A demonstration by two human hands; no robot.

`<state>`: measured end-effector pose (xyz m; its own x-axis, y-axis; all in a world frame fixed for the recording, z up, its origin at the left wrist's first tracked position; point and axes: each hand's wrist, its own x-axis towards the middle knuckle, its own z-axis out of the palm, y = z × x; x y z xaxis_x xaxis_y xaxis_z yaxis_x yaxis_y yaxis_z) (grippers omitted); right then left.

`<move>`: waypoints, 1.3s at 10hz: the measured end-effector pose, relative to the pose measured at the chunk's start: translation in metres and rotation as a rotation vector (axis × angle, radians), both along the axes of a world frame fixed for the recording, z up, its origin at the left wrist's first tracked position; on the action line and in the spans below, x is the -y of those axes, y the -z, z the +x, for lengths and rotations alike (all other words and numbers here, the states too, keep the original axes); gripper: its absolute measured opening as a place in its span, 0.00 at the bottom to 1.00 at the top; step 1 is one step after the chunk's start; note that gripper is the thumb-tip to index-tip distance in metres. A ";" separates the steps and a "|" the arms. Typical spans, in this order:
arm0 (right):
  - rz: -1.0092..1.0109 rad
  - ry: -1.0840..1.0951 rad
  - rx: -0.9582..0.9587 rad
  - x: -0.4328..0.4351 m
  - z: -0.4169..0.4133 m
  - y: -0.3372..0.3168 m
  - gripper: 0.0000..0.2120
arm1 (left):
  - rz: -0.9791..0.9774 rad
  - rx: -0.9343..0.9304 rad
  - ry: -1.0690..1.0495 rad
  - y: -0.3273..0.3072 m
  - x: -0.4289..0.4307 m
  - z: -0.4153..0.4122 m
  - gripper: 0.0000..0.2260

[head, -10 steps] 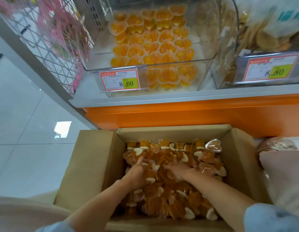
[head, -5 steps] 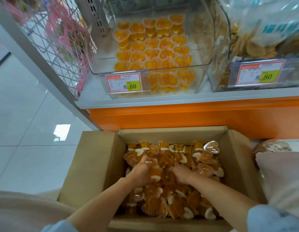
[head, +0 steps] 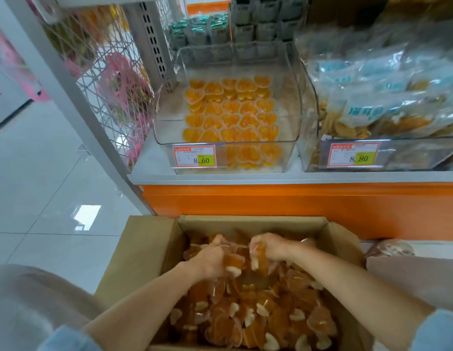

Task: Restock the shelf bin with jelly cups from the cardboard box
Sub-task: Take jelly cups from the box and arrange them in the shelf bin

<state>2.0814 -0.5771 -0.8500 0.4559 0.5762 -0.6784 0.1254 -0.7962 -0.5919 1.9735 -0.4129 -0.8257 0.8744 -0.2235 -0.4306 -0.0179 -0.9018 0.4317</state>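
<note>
Both hands are down in the box! The left hand (head: 211,259) curls tight around a clump of jelly cups (head: 234,261), and the right hand (head: 272,249) grips its own clump just beside it, knuckles up, fingers wrapped round the orange plastic. Both hover near the far edge of the cardboard box (head: 149,252), just above the loose heap of cups that fills it wall to wall.

The box sits against the orange front of the shelf (head: 296,206). Up on that shelf, at its left end, stands the clear shelf bin (head: 292,150), with heart-shaped orange cups laid in rows across its floor and an 8.60 price tag (head: 194,156) on its front wall. To its right, touching it, is a second bin (head: 407,158) piled with snack bags (head: 372,110).
</note>
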 end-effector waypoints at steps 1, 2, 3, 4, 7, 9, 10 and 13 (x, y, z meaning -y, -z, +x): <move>0.082 -0.047 0.075 0.000 0.011 -0.058 0.15 | -0.032 -0.005 0.003 -0.041 -0.007 0.009 0.23; 0.243 -0.016 0.090 0.003 0.018 -0.118 0.16 | -0.076 0.106 0.001 -0.097 -0.016 0.014 0.23; 0.390 -0.005 0.140 0.008 0.021 -0.172 0.19 | -0.149 0.261 -0.062 -0.160 -0.019 0.008 0.16; 0.497 -0.060 0.258 0.013 0.021 -0.238 0.25 | -0.242 0.431 -0.094 -0.220 -0.021 0.002 0.23; 0.724 0.075 0.615 -0.018 0.069 -0.305 0.25 | -0.128 0.657 -0.371 -0.276 -0.062 0.101 0.24; 0.509 0.094 0.579 -0.065 0.120 -0.247 0.29 | 0.256 0.342 -0.353 -0.241 -0.075 0.150 0.25; 0.432 0.088 0.551 -0.072 0.125 -0.231 0.29 | 0.241 0.240 -0.364 -0.226 -0.075 0.155 0.26; 0.414 0.143 0.521 -0.078 0.124 -0.221 0.30 | 0.270 0.217 -0.315 -0.211 -0.076 0.147 0.32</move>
